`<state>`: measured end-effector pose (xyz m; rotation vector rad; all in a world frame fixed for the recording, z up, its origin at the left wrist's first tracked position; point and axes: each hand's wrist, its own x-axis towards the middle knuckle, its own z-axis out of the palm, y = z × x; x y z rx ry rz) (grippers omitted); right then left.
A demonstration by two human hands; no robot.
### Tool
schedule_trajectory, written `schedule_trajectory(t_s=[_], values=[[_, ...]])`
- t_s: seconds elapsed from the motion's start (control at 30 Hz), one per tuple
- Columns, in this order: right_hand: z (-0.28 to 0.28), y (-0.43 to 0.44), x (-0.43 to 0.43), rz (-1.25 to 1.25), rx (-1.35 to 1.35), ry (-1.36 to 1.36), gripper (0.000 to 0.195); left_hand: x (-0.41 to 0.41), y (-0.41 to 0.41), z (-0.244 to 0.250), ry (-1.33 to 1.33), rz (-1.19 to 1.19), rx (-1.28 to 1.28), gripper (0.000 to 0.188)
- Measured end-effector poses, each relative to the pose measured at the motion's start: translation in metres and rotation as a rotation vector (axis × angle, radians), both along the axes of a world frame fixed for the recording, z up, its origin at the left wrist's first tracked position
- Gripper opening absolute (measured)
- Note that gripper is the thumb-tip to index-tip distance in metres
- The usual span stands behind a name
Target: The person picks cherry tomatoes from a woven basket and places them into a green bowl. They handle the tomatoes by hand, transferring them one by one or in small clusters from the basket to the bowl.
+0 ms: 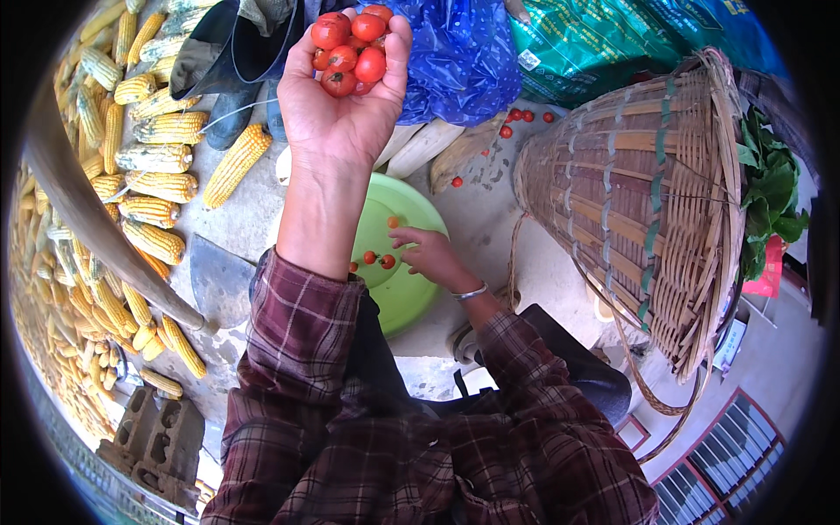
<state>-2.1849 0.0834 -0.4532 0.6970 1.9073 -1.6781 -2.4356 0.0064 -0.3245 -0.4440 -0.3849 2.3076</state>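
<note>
My left hand [341,111] is raised palm up, its fingers curled around a heap of red cherry tomatoes [344,60]. Below it sits a round, light green plastic basin [410,302], partly covered by my left forearm. Inside the basin lie a few small tomatoes, among them a red one [388,262] and an orange one [393,222]. My right hand [426,254] reaches over the basin's right side, fingers apart and close to these tomatoes, with nothing visible in its grasp. A bracelet [470,292] circles the right wrist.
A tall woven bamboo basket [623,190] with green leaves [774,184] stands right. Several loose tomatoes [506,131] lie on the concrete beside blue plastic [459,59] and a green sack [590,46]. Corn cobs [157,187], rubber boots [226,115] and a wooden-handled blade [220,279] are left.
</note>
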Motion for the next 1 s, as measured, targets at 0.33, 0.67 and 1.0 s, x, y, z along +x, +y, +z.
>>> schedule_trajectory(t_s=[0.33, 0.67, 1.0], values=[[-0.05, -0.061, 0.021, 0.415, 0.543, 0.389, 0.016, -0.01, -0.024, 0.016, 0.096, 0.024, -0.165, 0.03], [-0.059, -0.094, 0.028, 0.228, 0.429, 0.385, 0.018, 0.0, -0.071, 0.015, 0.142, 0.068, -0.353, 0.026], [-0.065, -0.118, -0.025, 0.233, 0.629, 0.616, 0.021, -0.003, -0.083, 0.019, 0.184, 0.158, -0.401, 0.024]])
